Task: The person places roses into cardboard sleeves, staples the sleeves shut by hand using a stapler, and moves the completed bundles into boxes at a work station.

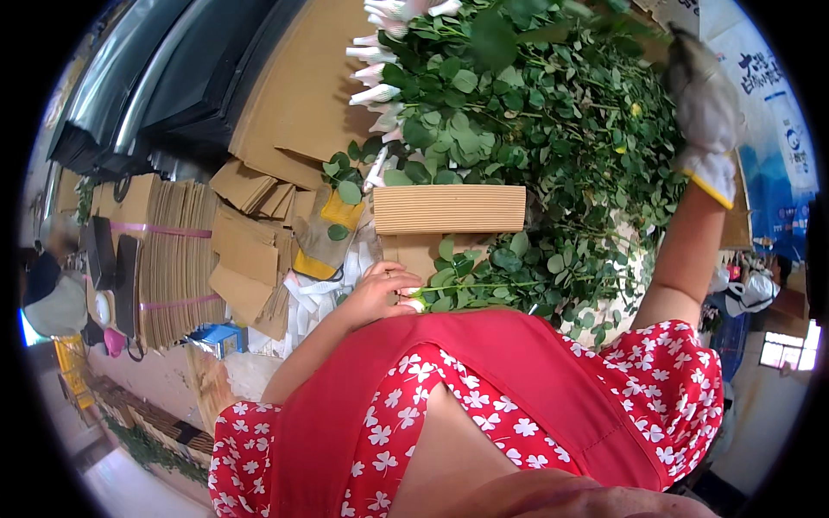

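Nearest lies the red apron (345, 380), its upper edge in this view just beside the flower stem (484, 286) on the worktop. The stem's long axis runs left to right; its pale bud (418, 305) points left, its leaves trail right. The bare left hand (380, 292) meets the bud end with fingers bent and near together; whether they clamp it cannot be told. Just beyond stands a ribbed cardboard block (449, 210), lying crosswise. To its left rest white sleeves (319, 298) and a loose glove (317, 265) with a yellow cuff. Farther off spreads the heap of leafy stems (553, 104), white-netted heads (373, 73) facing left. At far right the gloved right hand (706, 104) is raised beside the heap; its finger state cannot be told. Likely hazards: a hard pinch could bruise the bud, and a sideways pull could tear leaves tangled with neighbouring foliage.
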Motion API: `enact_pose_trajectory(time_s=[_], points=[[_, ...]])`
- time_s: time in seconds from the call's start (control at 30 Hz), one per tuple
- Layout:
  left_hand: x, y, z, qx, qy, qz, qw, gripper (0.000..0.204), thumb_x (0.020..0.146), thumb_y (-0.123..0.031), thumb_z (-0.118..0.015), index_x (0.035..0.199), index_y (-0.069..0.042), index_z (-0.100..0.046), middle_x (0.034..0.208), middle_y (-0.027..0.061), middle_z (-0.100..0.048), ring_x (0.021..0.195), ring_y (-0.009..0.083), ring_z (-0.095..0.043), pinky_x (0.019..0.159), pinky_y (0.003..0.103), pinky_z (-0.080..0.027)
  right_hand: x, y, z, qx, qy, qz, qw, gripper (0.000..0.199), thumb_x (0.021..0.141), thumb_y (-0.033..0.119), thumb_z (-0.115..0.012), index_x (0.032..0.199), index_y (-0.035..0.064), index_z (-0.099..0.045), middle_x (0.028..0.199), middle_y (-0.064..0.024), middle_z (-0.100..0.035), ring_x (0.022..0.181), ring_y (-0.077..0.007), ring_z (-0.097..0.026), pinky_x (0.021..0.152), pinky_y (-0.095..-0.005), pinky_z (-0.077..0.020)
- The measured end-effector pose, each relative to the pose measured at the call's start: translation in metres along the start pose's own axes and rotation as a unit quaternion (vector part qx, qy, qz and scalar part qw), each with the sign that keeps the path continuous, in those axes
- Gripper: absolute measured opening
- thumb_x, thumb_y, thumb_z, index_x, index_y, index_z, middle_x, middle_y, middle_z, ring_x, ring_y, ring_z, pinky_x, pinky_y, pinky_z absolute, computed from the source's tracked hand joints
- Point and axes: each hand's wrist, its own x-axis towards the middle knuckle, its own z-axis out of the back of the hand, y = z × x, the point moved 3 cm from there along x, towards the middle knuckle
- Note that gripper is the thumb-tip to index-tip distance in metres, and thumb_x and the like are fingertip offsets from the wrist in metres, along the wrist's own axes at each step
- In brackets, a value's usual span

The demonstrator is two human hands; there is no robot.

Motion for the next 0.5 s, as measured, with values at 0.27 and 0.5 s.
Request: enact_pose_trajectory(time_s=[0.27,0.5], points=[[-0.001,-0.007,0.001,-0.023,-0.014,0.023,0.999,0.048,0.067,-0.024,-0.079,0.112,-0.014,-0.066,0.115,-0.0001,-0.063,0.116,0.0257,-0.046,0.098,0.039,-0.04,0.085,-0.058,-0.13,-0.003,0.131,-0.136,0.982,0.035,0.088,0.028,-0.055,0.119,0.0128,-0.056,0.114,-0.0142,-0.061,0.102,-0.0309,-0.059,0.086,-0.0393,-0.0474],[-0.002,-0.015,0.004,-0.012,0.033,0.019,0.999,0.05,0.067,-0.02,-0.078,0.115,-0.013,-0.064,0.12,-0.0002,-0.061,0.118,0.0249,-0.045,0.102,0.037,-0.037,0.007,0.12,-0.22,0.09,0.267,-0.036,0.959,0.031,0.085,0.02,-0.057,0.114,0.0108,-0.054,0.125,-0.0147,-0.054,0.105,-0.0314,-0.059,0.088,-0.039,-0.0494]])
